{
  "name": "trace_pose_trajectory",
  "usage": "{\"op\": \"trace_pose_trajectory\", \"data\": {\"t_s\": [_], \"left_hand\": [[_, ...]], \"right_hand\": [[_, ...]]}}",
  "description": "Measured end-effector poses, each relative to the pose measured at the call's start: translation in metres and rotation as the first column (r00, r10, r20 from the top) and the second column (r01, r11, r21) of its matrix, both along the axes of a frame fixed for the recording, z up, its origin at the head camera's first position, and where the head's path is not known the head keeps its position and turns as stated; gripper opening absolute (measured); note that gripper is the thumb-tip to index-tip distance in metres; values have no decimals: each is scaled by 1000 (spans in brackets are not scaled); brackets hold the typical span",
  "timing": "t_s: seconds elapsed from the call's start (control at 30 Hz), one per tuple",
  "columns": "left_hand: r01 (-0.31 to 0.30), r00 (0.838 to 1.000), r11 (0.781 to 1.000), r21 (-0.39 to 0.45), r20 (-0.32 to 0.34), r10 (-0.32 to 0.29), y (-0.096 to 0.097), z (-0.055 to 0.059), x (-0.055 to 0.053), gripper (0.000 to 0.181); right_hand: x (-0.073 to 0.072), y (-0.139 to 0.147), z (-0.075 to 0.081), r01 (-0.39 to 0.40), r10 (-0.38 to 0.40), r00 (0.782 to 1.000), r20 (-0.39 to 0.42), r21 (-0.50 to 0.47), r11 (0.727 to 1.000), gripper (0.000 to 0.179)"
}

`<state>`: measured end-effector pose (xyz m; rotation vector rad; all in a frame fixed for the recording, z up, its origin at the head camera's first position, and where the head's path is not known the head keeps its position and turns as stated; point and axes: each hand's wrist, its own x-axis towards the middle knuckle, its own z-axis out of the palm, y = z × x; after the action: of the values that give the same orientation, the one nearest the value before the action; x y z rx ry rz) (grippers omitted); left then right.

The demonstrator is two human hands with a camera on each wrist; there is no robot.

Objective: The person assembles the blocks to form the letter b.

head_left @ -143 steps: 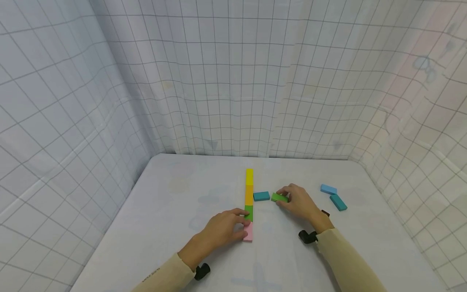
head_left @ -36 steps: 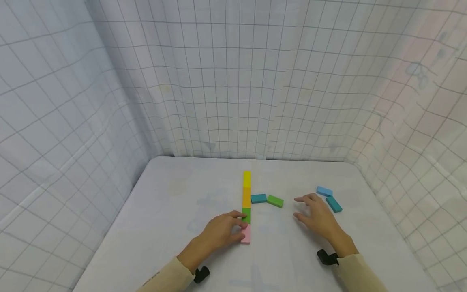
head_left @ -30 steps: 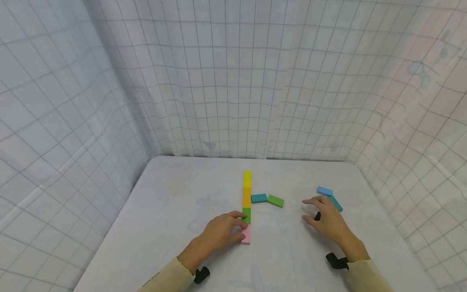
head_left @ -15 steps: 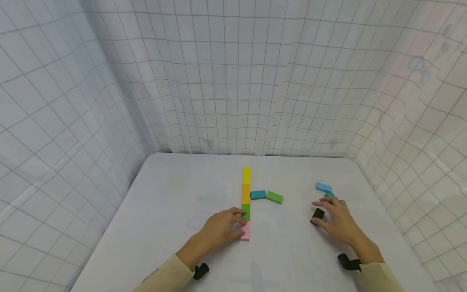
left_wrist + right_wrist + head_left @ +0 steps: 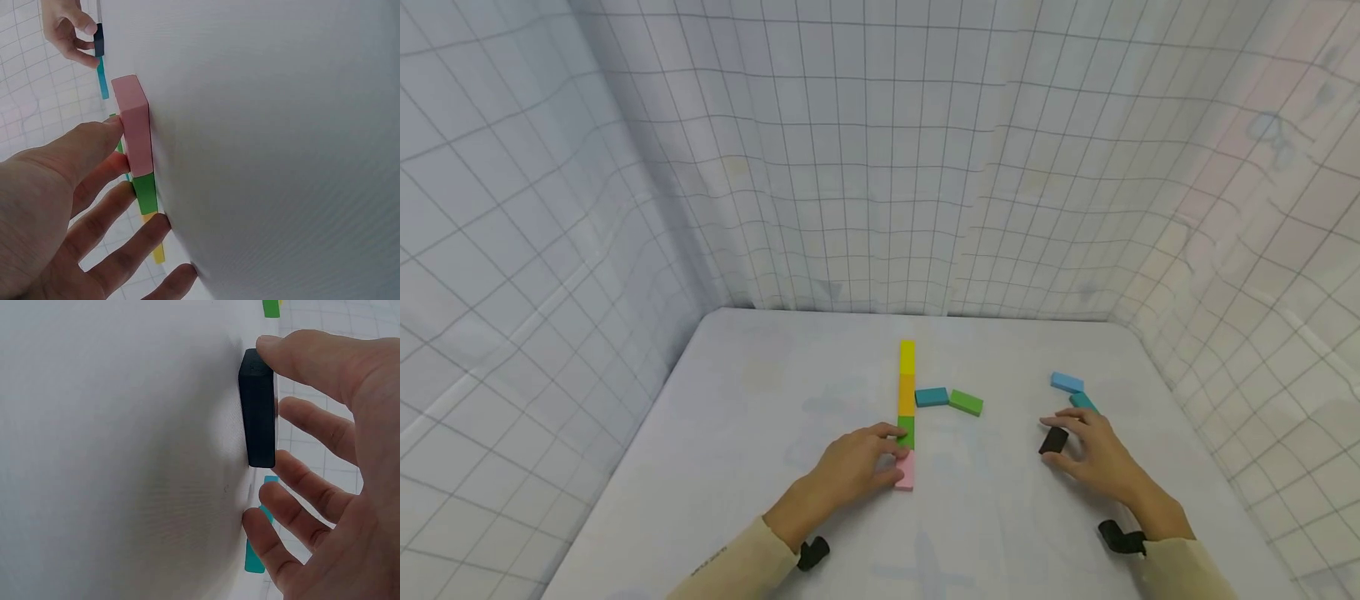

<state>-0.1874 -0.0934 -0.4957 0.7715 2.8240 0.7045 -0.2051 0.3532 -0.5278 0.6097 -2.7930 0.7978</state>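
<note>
My left hand point(image 5: 853, 467) rests at the near end of a straight row of flat blocks. Its thumb touches the pink block point(image 5: 906, 472), and fingertips lie on the dark green block point(image 5: 907, 432). Beyond these, the row continues with an orange block point(image 5: 907, 395) and a yellow block point(image 5: 907, 357). My right hand point(image 5: 1101, 458) holds a black block point(image 5: 257, 412) by its ends, thumb at one and a fingertip at the other. That block is on the table. The lower right fingers sit close to a teal block point(image 5: 255, 555), partly hidden behind them.
Right of the row, a teal block point(image 5: 932, 397) meets the orange one, with a light green block point(image 5: 966, 402) set at an angle beside it. A light blue block point(image 5: 1067, 382) lies farther right. White gridded cloth point(image 5: 880, 208) surrounds the white table point(image 5: 737, 392).
The right hand has left the light green block, now tilted, and moved right and nearer to the black block, which it now holds. The left hand has stayed put.
</note>
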Motion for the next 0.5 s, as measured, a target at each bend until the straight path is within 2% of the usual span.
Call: {"op": "trace_pose_trajectory", "data": {"t_s": [0.33, 0.5], "left_hand": [[-9, 1000, 1000, 11, 18, 9, 1, -3, 1, 34], [1, 1000, 1000, 17, -18, -1, 1, -5, 0, 33]], "right_hand": [[2, 0, -4, 2, -3, 1000, 10, 16, 1000, 50], [3, 1, -6, -4, 5, 999, -50, 10, 1000, 51]]}}
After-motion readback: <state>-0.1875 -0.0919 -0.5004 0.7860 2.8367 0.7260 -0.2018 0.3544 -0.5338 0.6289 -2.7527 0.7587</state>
